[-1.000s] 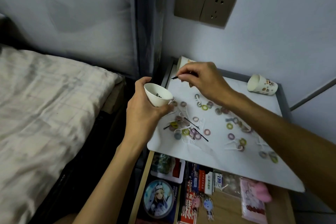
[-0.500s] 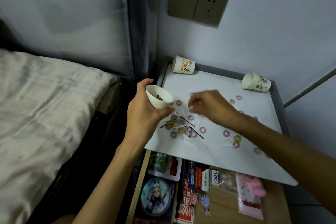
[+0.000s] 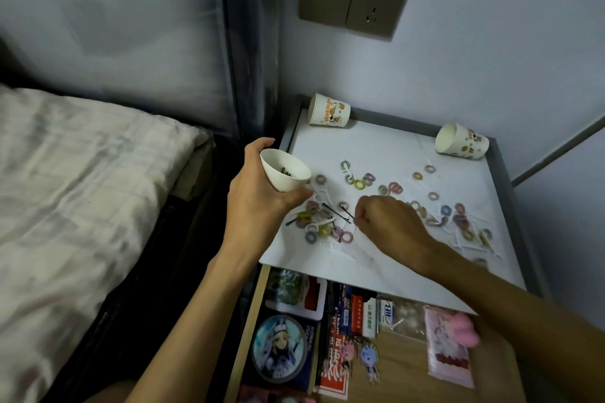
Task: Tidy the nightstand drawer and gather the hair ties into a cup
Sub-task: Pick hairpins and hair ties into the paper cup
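While hair ties (image 3: 359, 185) lie scattered across the table (image 3: 393, 147), left grip (image 3: 257, 203) clasps cup (image 3: 284, 173), tilted close for loading; right grip (image 3: 389, 229), fingers curled, apparently pinches hairpin (image 3: 346, 211).

only the person's two hands and forearms show, both bare from the fingertips to the picture's lower edge. the left hand (image 3: 258, 203) is slender, with a long thumb and a narrow wrist, and its forearm is slim and smooth. the right hand (image 3: 389, 226) shows ridged knuckles and a broad back, and its forearm looks thicker, being nearer the camera. the nails are too blurred to tell.
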Motion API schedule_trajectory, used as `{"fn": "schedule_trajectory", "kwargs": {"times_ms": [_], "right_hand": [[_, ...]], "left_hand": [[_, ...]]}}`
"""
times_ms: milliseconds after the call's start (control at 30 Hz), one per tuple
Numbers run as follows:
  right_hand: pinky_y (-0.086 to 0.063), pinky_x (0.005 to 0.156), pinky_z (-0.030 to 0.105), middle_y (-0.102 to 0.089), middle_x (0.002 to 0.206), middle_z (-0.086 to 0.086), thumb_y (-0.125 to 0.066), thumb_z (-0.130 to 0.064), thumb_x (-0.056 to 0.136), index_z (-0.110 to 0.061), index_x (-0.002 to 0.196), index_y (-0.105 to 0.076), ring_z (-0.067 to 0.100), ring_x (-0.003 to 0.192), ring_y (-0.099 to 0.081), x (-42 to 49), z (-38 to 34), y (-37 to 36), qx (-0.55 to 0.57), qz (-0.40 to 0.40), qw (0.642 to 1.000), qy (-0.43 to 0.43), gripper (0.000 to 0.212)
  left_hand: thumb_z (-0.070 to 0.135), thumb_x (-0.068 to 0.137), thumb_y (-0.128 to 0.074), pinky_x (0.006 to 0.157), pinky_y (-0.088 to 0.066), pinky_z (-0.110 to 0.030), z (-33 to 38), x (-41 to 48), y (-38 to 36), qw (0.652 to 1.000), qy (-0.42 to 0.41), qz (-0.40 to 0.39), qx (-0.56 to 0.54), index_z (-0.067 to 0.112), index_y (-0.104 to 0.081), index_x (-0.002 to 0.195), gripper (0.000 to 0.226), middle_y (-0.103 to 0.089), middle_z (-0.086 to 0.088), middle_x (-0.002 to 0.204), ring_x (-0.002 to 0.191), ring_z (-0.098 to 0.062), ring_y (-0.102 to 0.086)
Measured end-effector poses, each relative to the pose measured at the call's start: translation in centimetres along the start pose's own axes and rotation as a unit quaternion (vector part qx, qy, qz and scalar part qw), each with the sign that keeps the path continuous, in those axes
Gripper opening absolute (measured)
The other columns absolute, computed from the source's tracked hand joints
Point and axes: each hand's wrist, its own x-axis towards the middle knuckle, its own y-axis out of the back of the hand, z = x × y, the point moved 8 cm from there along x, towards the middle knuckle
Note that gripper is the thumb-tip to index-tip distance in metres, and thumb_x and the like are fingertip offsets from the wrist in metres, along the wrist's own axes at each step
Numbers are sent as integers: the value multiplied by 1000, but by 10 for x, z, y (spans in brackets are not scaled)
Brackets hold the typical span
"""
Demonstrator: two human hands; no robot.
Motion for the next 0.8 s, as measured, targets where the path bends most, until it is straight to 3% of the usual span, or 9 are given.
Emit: {"fn": "schedule_trajectory", "kwargs": {"times_ms": [167, 267, 467, 600, 667, 800], "right_hand": [[-52, 67, 36, -68, 86, 1, -53, -19, 94, -18, 95, -65, 23, 79, -64, 17, -24, 0, 37, -12, 999, 37, 12], [-52, 69, 37, -67, 90, 3, -55, -16, 91, -16, 98, -63, 26, 82, -64, 23, -28, -7, 31, -34, 999, 28, 11], [-52, 71, 40, -64, 96, 5, -56, -26, 95, -13, 99, -62, 30, 85, -64, 30, -30, -7, 28, -8, 1000, 9, 15], [-38, 55, 32, -61, 89, 5, -58, -8, 90, -10, 84, -56, 31, 83, -65, 30, -32, -10, -45, -15, 999, 14, 7], [-28, 51, 30, -59, 89, 7, -54, 6, 84, -11, 81, -45, 31, 82, -64, 26, -31, -11, -77, -18, 997, 17, 20], [-41, 56, 32, -65, 88, 8, -51, 5, 88, -8, 89, -49, 29, 79, -65, 21, -26, -3, -74, 15, 997, 21, 14]], "left_hand": [[24, 66, -90, 68, -45, -4, 0, -1, -1, 1000, -2, -1, 1, 26, -42, 135, 84, -58, 14, 106, 89, 5, -57], [25, 66, -91, 69, -46, -4, 0, 0, 2, 1000, 2, 3, -5, 28, -42, 135, 85, -56, 19, 101, 89, 7, -57], [26, 66, -91, 70, -46, -4, 1, 1, 3, 1000, -4, 6, -4, 26, -42, 136, 86, -55, 20, 101, 91, 3, -57], [29, 65, -91, 70, -45, -4, 0, 0, 4, 1000, -5, 8, -3, 27, -42, 136, 87, -55, 20, 101, 92, 5, -57], [30, 65, -91, 70, -45, -3, 1, 0, 4, 1000, -5, 8, -1, 27, -42, 136, 87, -54, 21, 100, 92, 5, -57], [28, 65, -91, 69, -45, -3, 0, 1, 4, 1000, -2, 7, -5, 28, -42, 135, 85, -55, 22, 99, 90, 7, -56]]}}
